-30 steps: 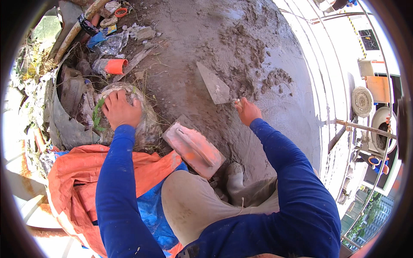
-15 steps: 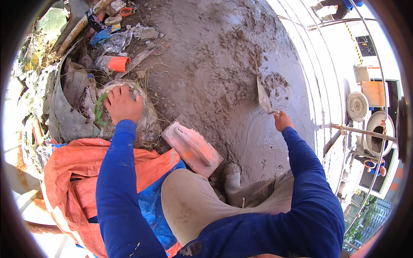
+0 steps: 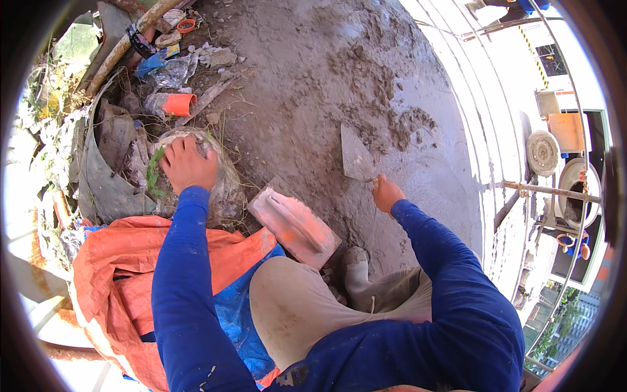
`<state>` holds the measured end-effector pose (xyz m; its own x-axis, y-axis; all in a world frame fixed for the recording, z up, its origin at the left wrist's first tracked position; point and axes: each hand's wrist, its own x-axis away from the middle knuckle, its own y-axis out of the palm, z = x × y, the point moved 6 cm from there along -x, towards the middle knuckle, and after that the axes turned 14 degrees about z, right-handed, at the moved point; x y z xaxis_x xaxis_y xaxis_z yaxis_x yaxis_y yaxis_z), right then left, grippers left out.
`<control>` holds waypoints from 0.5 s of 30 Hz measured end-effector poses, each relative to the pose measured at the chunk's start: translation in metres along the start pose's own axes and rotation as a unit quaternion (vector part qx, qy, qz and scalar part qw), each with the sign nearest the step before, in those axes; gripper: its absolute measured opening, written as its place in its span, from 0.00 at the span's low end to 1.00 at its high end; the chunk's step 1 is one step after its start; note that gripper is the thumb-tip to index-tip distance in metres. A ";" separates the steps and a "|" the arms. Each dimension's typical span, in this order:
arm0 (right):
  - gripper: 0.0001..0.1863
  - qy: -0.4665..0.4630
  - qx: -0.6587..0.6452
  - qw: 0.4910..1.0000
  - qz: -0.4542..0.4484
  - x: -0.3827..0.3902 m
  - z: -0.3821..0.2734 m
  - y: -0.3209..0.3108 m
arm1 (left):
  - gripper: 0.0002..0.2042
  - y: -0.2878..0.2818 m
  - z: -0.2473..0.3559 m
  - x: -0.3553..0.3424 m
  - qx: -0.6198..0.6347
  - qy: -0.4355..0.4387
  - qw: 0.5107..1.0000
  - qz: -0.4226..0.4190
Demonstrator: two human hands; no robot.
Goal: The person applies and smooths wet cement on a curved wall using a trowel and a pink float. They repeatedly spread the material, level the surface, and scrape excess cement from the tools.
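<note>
My right hand (image 3: 388, 194) is closed round the handle of a pointed trowel (image 3: 356, 155), whose flat blade lies over the wet grey mortar (image 3: 431, 173). With fingers spread, my left hand (image 3: 189, 163) rests on top of a dirty, rounded sack-like lump (image 3: 225, 189); its exact kind is unclear. Between my arms, beside my knee, lies a worn pink-orange plastering float (image 3: 294, 227) with its handle facing up. Rougher, clumped mortar (image 3: 366, 78) spreads just beyond the trowel.
An orange and blue tarp (image 3: 130, 251) is bunched under my left arm. Rubble and litter, with an orange plastic cup-like piece (image 3: 179, 104), line the left side. Poles (image 3: 555, 189), a round tub (image 3: 543, 153) and a building stand at the right. My boot (image 3: 356, 268) is by the float.
My right hand has swept the trowel leftward across the mortar, and its blade now shows broader. The left hand stays on the lump.
</note>
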<state>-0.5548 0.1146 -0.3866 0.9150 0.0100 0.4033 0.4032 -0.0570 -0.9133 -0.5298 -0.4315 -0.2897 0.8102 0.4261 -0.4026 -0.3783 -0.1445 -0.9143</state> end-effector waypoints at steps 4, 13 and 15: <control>0.18 -0.015 0.011 1.000 -0.009 0.009 0.003 0.002 | 0.22 -0.005 0.002 -0.001 0.006 -0.001 1.000 -0.006; 0.16 -0.028 0.045 0.999 0.002 0.000 -0.003 0.001 | 0.21 0.001 0.000 0.002 0.026 0.000 1.000 0.016; 0.16 -0.023 0.054 0.998 -0.017 0.001 0.002 -0.003 | 0.21 -0.002 0.002 0.001 0.025 0.001 1.000 0.014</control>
<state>-0.5553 0.1171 -0.3836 0.8992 0.0559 0.4340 0.4315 0.0515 -0.9006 -0.5288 -0.4289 -0.2878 0.7999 0.4209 -0.4279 -0.4223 -0.1119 -0.8995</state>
